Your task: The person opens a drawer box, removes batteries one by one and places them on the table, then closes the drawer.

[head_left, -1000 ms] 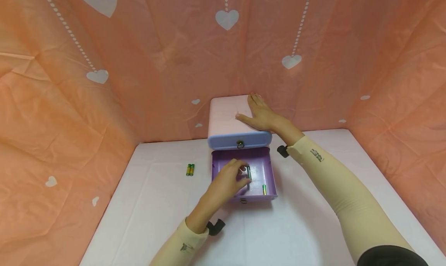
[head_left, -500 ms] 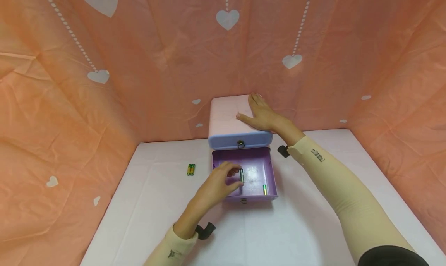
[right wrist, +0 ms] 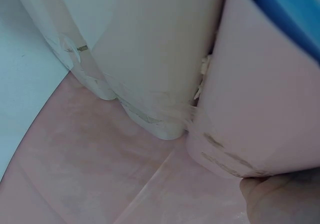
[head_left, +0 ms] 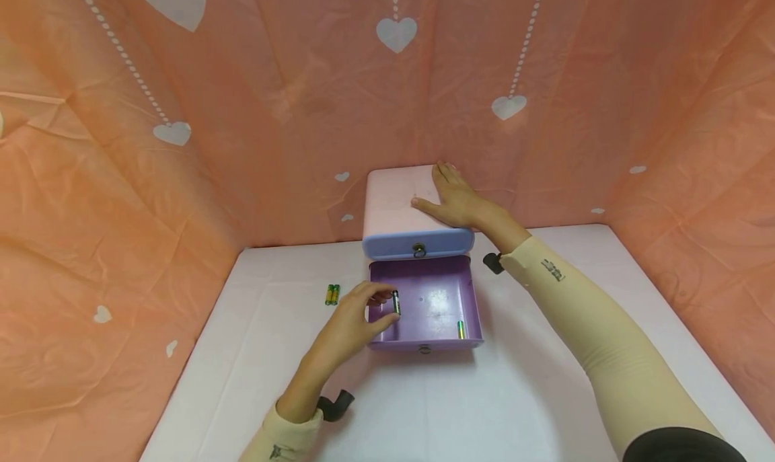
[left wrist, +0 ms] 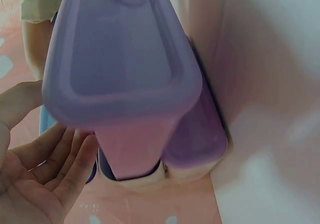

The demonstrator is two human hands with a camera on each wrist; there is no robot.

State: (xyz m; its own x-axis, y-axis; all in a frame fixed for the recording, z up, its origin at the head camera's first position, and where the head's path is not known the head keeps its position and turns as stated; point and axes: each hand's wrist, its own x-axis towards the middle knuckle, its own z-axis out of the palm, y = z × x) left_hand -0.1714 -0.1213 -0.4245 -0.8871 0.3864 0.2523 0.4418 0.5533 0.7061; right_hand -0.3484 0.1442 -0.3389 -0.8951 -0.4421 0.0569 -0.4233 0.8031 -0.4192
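In the head view my left hand (head_left: pixel 351 321) pinches a small AA-style battery (head_left: pixel 396 302) between thumb and fingertips, over the left part of an open purple drawer (head_left: pixel 436 311). Another green-gold battery (head_left: pixel 461 329) lies in the drawer's front right corner. My right hand (head_left: pixel 454 200) rests with spread fingers on the pink top of the drawer unit (head_left: pixel 393 200). In the left wrist view the fingers of my left hand (left wrist: pixel 45 169) show beside the drawer front (left wrist: pixel 120 49); the battery cannot be made out there. The right wrist view shows part of my right hand (right wrist: pixel 285 199) against the unit.
Two green-gold batteries (head_left: pixel 332 294) lie side by side on the white table (head_left: pixel 272 354), left of the drawer. A blue upper drawer (head_left: pixel 418 245) with a ring pull is closed above the open one. An orange cloth backdrop (head_left: pixel 303 112) with hearts stands behind the unit.
My left hand has moved left across the drawer, carrying the pinched battery from the middle towards the drawer's left side. The right hand stays put on the unit.
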